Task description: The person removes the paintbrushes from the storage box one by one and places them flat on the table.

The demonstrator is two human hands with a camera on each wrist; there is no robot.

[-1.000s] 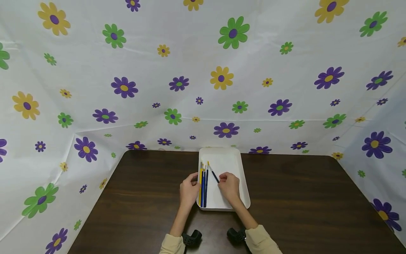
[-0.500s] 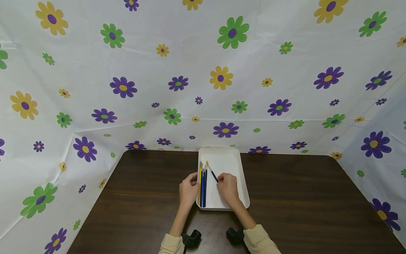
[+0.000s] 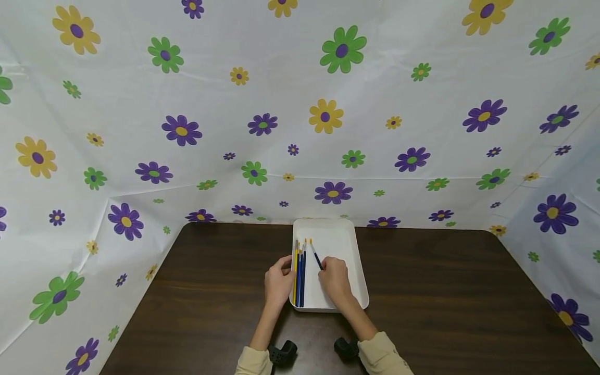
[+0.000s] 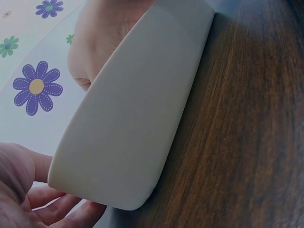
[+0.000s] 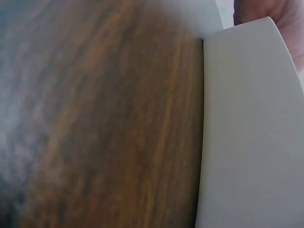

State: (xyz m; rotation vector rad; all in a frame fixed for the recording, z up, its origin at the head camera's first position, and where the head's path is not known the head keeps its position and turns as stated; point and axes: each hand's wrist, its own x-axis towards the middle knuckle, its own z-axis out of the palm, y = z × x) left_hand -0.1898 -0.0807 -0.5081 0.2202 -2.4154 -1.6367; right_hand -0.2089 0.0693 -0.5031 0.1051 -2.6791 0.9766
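at the tray [image 3: 335, 237], left grip [image 3: 278, 282] holds edge [image 4: 77, 124], right grip [image 3: 335, 280] holds paintbrush [image 3: 317, 259]

From my end the head cam is mostly white cloth [image 3: 281, 62] printed with daisies, wrapping from about 9 o'clock over the top to 3, with a crease running across it. I've got a yellow flower [image 3: 76, 29] at 10, a big green flower [image 3: 343, 49] just past 12, a purple bloom [image 3: 567, 314] near 4 and another green daisy [image 3: 59, 296] around 8. Down at 6 I see the dark wood-grain table [image 3: 431, 286], far corners rounded. My left wrist feed shows a stitched-look purple flower [image 4: 36, 87] between 9 and 10. Right wrist's 9 o'clock is blurry woodgrain.
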